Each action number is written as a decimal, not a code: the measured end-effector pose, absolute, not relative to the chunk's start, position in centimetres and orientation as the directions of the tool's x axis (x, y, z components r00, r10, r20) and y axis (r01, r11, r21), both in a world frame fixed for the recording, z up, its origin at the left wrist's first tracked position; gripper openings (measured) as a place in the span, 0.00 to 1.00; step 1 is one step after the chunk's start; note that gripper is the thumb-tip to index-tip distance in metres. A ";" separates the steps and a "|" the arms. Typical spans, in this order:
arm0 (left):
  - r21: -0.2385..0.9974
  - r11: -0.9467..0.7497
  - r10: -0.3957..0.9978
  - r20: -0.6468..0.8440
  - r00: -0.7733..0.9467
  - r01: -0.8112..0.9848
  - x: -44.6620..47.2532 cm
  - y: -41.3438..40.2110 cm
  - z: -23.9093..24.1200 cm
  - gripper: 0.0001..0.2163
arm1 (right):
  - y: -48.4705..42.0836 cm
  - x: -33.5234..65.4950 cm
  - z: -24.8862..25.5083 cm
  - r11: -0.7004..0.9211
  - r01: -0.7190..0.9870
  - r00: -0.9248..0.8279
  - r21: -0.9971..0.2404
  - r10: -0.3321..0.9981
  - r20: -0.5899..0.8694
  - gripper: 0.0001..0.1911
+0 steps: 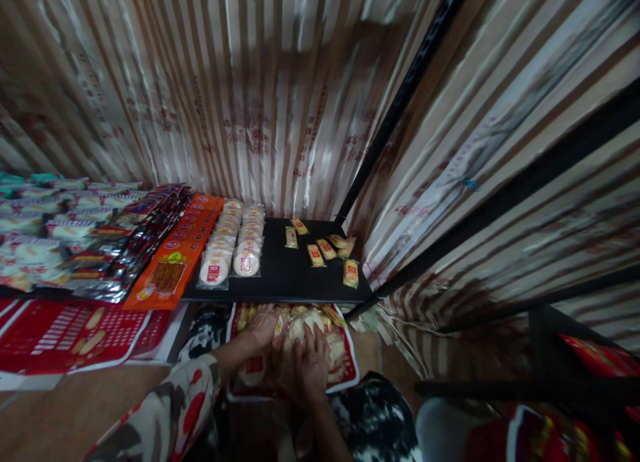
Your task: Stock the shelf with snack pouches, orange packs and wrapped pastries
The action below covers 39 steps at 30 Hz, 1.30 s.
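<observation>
A red box with a white rim (354, 355) sits low between my knees, filled with wrapped snacks. My left hand (265, 327) reaches into its left side, the fingers and thumb closed about a small clear snack packet (280, 327) with a red and yellow label. Over the middle of the box, my right hand (313, 365) has its fingers apart and rests on pale, clear-wrapped snacks (306, 323). Its fingertips touch the wrapping. Yellowish snacks show along the box's far edge. The undersides of both hands are hidden.
On the black shelf (280, 289) lie several small yellow packets (316, 255), two rows of round white crackers (247, 259), orange bags (170, 269) and silver-backed bags (120, 262). A black post (395, 122) rises at the shelf's corner. Striped sheeting (240, 102) hangs behind.
</observation>
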State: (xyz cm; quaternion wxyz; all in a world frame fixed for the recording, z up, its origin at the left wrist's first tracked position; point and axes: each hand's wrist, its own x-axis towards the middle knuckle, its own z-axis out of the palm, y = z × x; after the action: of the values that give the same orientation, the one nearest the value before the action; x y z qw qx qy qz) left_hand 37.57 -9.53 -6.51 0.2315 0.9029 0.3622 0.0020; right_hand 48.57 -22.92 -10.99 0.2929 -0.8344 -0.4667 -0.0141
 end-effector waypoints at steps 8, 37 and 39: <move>0.368 -0.728 0.626 0.015 0.780 0.578 34.9 -11.4 -5.2 0.17 | -22.6 48.9 -11.0 -0.416 0.794 0.563 -0.444 0.778 0.278 0.27; 0.961 -0.074 0.979 0.019 0.204 0.266 28.7 -10.6 -2.5 0.07 | -16.1 40.7 -1.7 -0.133 0.092 0.456 -0.987 0.887 -0.077 0.24; 0.962 -0.053 0.980 -0.002 0.200 0.267 28.5 -10.3 -2.3 0.08 | -15.5 40.8 -1.8 -0.122 0.080 0.459 -0.989 0.886 -0.072 0.21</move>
State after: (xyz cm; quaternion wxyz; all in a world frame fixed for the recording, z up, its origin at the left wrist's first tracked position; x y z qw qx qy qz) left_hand 28.55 -10.33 -2.27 0.4677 0.6173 0.5049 0.3811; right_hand 40.78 -15.46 -1.79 0.5500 -0.6534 -0.3694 0.3661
